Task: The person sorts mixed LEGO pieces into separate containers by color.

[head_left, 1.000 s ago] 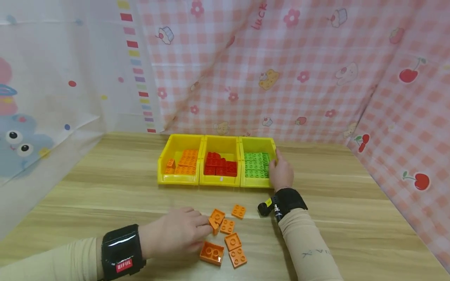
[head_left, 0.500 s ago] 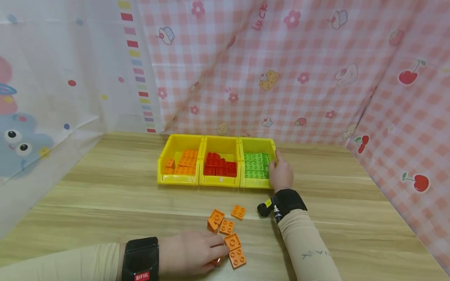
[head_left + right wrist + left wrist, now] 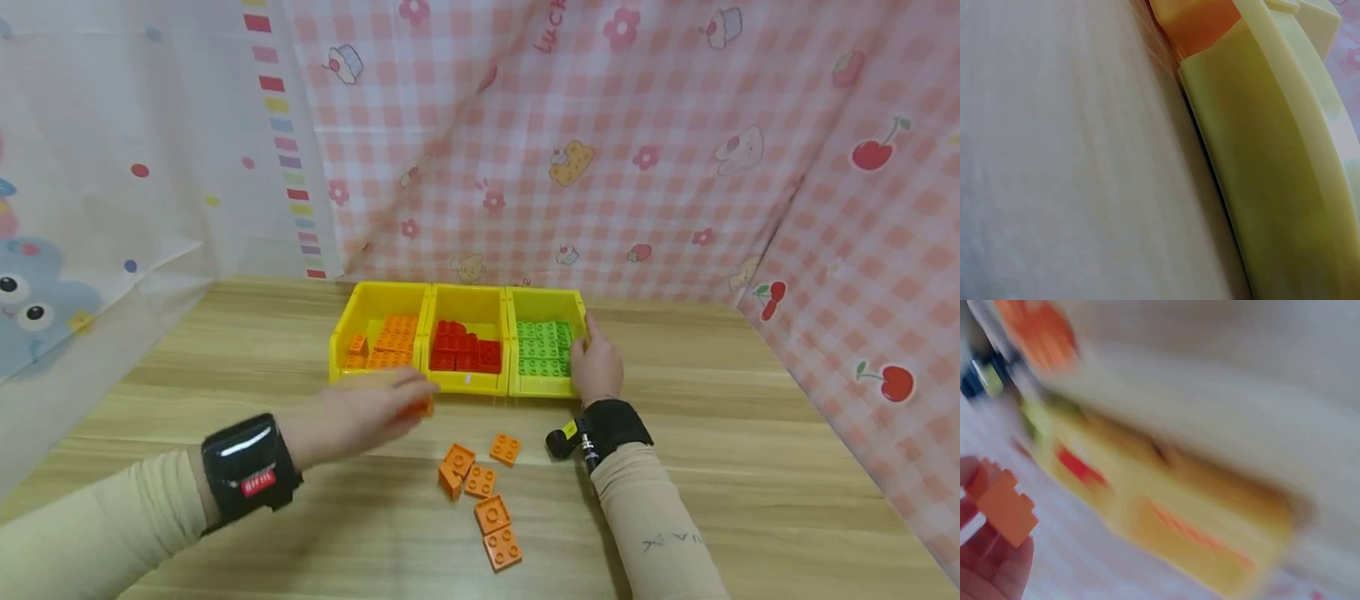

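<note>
Orange brick — pinched in the left hand — near the bins.

Both arms in beige long sleeves. Left wrist: glossy black strap w/ red label. Right wrist: black band, small black-yellow camera at its 9 o'clock.

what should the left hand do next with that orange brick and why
Probably carry it on over the left bin and release. The left hand holds an orange brick just short of the bins, and that bin already holds orange bricks, while red and green fill the others.
</note>
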{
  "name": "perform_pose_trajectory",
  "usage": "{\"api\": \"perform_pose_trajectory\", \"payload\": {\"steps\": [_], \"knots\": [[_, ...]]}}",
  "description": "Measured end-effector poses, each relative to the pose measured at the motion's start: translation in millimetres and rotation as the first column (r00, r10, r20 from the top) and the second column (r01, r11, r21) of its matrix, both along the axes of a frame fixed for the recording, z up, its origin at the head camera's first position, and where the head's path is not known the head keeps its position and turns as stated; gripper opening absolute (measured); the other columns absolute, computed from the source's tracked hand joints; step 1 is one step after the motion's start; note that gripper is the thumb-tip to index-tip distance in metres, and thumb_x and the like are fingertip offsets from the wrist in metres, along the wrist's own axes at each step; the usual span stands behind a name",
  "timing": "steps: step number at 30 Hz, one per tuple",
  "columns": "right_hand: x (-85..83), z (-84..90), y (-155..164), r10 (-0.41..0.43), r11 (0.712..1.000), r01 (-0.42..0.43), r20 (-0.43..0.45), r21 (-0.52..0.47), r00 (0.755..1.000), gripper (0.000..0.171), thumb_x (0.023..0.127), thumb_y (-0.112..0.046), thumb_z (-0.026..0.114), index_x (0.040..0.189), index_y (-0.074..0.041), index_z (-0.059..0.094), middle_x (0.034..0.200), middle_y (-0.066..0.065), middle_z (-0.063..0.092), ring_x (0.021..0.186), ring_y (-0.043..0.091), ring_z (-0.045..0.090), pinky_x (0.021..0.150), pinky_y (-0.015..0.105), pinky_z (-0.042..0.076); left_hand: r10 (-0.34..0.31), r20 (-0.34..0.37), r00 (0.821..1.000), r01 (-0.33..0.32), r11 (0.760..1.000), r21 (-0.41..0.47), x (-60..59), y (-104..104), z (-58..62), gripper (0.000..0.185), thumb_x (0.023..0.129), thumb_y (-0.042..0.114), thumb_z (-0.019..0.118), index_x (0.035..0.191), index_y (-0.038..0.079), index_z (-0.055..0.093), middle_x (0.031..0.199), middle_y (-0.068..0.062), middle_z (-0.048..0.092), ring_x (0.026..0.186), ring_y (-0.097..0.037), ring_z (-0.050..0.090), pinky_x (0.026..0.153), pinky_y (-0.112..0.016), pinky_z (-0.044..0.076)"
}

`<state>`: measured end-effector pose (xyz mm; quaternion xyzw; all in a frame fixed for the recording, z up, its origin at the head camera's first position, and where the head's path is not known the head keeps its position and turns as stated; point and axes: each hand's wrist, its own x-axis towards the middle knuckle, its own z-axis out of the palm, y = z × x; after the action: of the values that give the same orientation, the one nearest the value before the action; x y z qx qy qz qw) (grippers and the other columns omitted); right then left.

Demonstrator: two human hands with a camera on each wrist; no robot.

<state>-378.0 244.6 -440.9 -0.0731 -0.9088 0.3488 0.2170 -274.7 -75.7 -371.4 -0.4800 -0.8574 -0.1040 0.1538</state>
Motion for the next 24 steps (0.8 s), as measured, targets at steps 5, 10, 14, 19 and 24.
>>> {"api": "perform_pose_trajectory", "payload": {"steps": [5, 10, 14, 19, 24], "knots": [[-0.9, 2.2, 3, -0.015, 1.000, 0.016, -0.025, 0.013, 1.000, 0.047, 0.095, -0.014, 0.046, 0.141, -0.008, 0.041, 0.118, 0.021, 0.059, 0.070, 0.029, 0.052, 0.069, 0.040, 0.042, 0.278, -0.063, 0.959, -0.272, 0.958, 0.087, -71.6, -24, 13.9, 0.028, 0.084, 0.009, 0.068, 0.110, 0.000, 0.062, 0.106, -0.016, 0.056, 0.083, -0.027, 0.060, 0.072, -0.040, 0.051], [-0.7, 0.9, -1, -0.009, 1.000, 0.009, -0.009, 0.013, 1.000, 0.046, 0.095, -0.014, 0.047, 0.140, -0.008, 0.042, 0.117, 0.021, 0.060, 0.070, 0.028, 0.053, 0.069, 0.039, 0.043, 0.469, -0.083, 0.879, -0.468, 0.883, 0.033, -119.0, -37, 5.1, 0.022, 0.084, 0.012, 0.068, 0.100, -0.002, 0.062, 0.092, -0.016, 0.056, 0.077, -0.032, 0.058, 0.070, -0.045, 0.049], [-0.5, 0.0, -4, -0.005, 1.000, 0.006, 0.017, -0.002, 1.000, 0.047, 0.095, -0.015, 0.047, 0.142, -0.009, 0.040, 0.122, 0.020, 0.058, 0.074, 0.028, 0.053, 0.072, 0.039, 0.043, 0.549, -0.123, 0.826, -0.557, 0.830, -0.039, -137.6, -39, -6.2, 0.020, 0.083, 0.015, 0.069, 0.095, 0.001, 0.065, 0.090, -0.017, 0.058, 0.085, -0.037, 0.056, 0.082, -0.051, 0.043], [-0.4, 0.8, -4, -0.011, 1.000, 0.012, 0.024, -0.019, 1.000, 0.047, 0.096, -0.016, 0.046, 0.142, -0.010, 0.039, 0.126, 0.018, 0.055, 0.076, 0.028, 0.054, 0.072, 0.039, 0.043, 0.613, -0.128, 0.780, -0.626, 0.771, -0.118, -146.9, -36, -14.2, 0.021, 0.085, 0.023, 0.066, 0.096, 0.005, 0.066, 0.099, -0.018, 0.063, 0.102, -0.040, 0.052, 0.096, -0.058, 0.028], [-0.6, 1.1, 0, -0.015, 1.000, 0.015, 0.023, -0.021, 1.000, 0.048, 0.096, -0.016, 0.046, 0.143, -0.011, 0.038, 0.128, 0.017, 0.054, 0.080, 0.028, 0.054, 0.076, 0.041, 0.044, 0.641, -0.134, 0.756, -0.655, 0.743, -0.139, -153.9, -31, -21.9, 0.024, 0.086, 0.028, 0.063, 0.094, 0.005, 0.067, 0.103, -0.018, 0.064, 0.107, -0.040, 0.050, 0.102, -0.061, 0.016]]}}
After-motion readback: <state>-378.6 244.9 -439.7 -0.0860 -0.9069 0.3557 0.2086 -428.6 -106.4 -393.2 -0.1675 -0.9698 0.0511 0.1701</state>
